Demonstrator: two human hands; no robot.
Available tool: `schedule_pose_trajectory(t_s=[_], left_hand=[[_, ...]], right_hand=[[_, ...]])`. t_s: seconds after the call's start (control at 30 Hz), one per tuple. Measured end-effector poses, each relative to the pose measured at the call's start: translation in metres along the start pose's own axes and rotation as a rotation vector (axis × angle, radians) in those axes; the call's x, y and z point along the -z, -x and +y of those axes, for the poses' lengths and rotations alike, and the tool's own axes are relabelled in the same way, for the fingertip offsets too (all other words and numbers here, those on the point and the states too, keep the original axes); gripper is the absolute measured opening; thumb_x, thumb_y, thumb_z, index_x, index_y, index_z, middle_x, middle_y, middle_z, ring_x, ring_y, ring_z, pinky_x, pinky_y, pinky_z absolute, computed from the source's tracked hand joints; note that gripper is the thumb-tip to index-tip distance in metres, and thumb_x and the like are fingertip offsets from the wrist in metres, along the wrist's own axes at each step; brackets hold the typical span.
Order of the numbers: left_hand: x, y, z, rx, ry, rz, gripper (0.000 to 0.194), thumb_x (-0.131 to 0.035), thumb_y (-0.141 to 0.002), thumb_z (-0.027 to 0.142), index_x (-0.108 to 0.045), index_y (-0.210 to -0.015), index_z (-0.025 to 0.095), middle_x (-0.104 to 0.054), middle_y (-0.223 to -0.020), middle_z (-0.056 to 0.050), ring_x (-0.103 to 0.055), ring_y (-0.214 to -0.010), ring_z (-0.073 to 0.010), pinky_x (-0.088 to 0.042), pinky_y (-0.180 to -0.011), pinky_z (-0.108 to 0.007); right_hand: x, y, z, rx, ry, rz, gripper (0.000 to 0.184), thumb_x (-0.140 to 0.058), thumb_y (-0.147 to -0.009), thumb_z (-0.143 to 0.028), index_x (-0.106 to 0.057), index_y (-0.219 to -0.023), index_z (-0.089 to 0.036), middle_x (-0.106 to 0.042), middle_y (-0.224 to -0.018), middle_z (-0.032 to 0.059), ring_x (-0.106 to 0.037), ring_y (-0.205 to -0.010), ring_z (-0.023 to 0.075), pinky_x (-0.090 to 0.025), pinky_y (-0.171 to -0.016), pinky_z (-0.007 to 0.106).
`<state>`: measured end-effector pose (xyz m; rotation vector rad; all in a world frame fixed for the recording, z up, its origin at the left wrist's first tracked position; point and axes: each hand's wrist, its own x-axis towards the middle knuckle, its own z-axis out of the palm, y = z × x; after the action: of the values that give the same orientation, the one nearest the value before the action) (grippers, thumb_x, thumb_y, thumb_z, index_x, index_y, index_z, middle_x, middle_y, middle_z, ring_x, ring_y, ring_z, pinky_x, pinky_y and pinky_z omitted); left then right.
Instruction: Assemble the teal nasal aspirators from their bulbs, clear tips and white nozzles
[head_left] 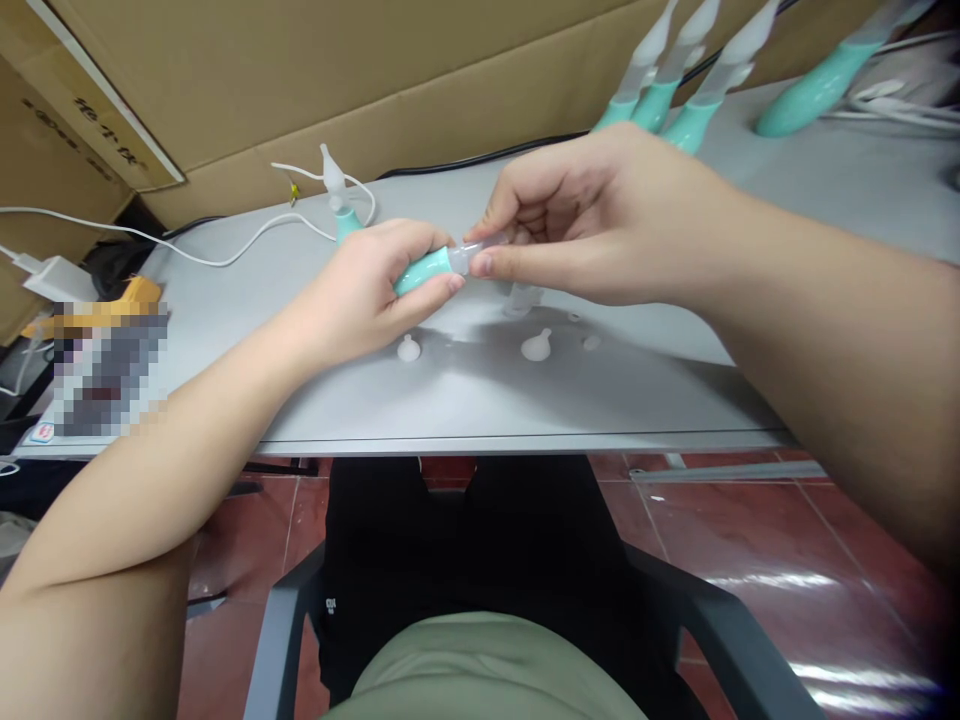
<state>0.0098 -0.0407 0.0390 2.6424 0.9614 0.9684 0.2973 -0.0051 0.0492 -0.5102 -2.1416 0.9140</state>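
Note:
My left hand (379, 285) is closed round the teal body of what looks like a nasal aspirator (425, 271), which lies nearly level above the table. Thumb and forefinger of my right hand (592, 215) pinch the clear end piece (461, 259) at the aspirator's right end. Beneath my right hand a clear plastic part (523, 299) rests on the table, partly hidden. Nearer the front edge lie a small white soft tip (409, 348), a larger white tip (536, 345) and a small whitish disc (592, 343).
Another teal aspirator (347, 222) stands behind my left hand beside a white cable (259, 240). Several more aspirators (688, 122) stand at the back right. Cardboard (360, 80) walls the table's rear. At left are a white charger (64, 280) and a yellow object (139, 297).

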Motion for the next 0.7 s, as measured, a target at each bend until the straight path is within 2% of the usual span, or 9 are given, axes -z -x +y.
schedule_pose_trajectory(t_s=[0.1,0.2,0.27,0.37,0.53,0.7], left_hand=[[-0.002,0.000,-0.006,0.004,0.010,-0.003,0.034,-0.080,-0.115,0.062,-0.080,-0.107,0.029,-0.074,-0.094,-0.005,-0.081,-0.097,-0.0313,-0.073,-0.103,-0.053],[-0.003,0.001,-0.012,-0.046,0.014,-0.004,0.027,-0.082,-0.112,0.055,-0.081,-0.107,0.028,-0.072,-0.094,-0.005,-0.081,-0.096,-0.0316,-0.074,-0.103,-0.056],[-0.004,0.001,-0.013,-0.072,0.013,-0.002,0.024,-0.081,-0.112,0.051,-0.081,-0.107,0.028,-0.072,-0.094,-0.005,-0.082,-0.095,-0.0316,-0.074,-0.103,-0.056],[-0.004,0.001,-0.009,-0.039,0.001,-0.009,0.022,-0.080,-0.114,0.049,-0.080,-0.107,0.028,-0.073,-0.096,-0.005,-0.083,-0.098,-0.0321,-0.074,-0.105,-0.056],[-0.008,0.000,-0.005,-0.026,-0.032,-0.024,0.021,-0.081,-0.110,0.049,-0.082,-0.109,0.028,-0.073,-0.093,-0.006,-0.081,-0.098,-0.0345,-0.074,-0.096,-0.055],[0.001,-0.003,-0.001,0.075,0.017,-0.003,0.036,-0.085,-0.116,0.066,-0.085,-0.119,0.030,-0.082,-0.113,-0.008,-0.086,-0.122,-0.0373,-0.073,-0.123,-0.060]], right_hand=[[-0.003,0.003,-0.005,-0.033,0.026,0.028,0.028,-0.114,-0.094,-0.031,-0.087,-0.090,-0.027,-0.086,-0.089,0.0042,-0.068,-0.070,0.0205,-0.056,-0.065,0.042],[-0.006,0.006,-0.012,-0.041,0.076,0.041,0.025,-0.110,-0.097,-0.025,-0.086,-0.090,-0.027,-0.082,-0.084,0.0035,-0.066,-0.072,0.0209,-0.054,-0.067,0.042],[-0.007,0.008,-0.014,-0.038,0.087,0.041,0.023,-0.106,-0.100,-0.022,-0.086,-0.089,-0.026,-0.081,-0.083,0.0032,-0.066,-0.072,0.0205,-0.053,-0.067,0.042],[-0.005,0.007,-0.011,-0.035,0.061,0.028,0.017,-0.104,-0.102,-0.022,-0.090,-0.094,-0.026,-0.084,-0.089,0.0039,-0.068,-0.074,0.0205,-0.056,-0.069,0.041],[-0.004,0.006,-0.008,-0.025,0.097,-0.020,0.017,-0.106,-0.101,-0.026,-0.090,-0.094,-0.027,-0.079,-0.081,0.0032,-0.066,-0.072,0.0202,-0.053,-0.067,0.041],[-0.014,0.005,-0.009,0.019,0.116,0.119,0.023,-0.105,-0.097,-0.025,-0.083,-0.090,-0.027,-0.080,-0.085,0.0035,-0.067,-0.074,0.0215,-0.047,-0.066,0.043]])
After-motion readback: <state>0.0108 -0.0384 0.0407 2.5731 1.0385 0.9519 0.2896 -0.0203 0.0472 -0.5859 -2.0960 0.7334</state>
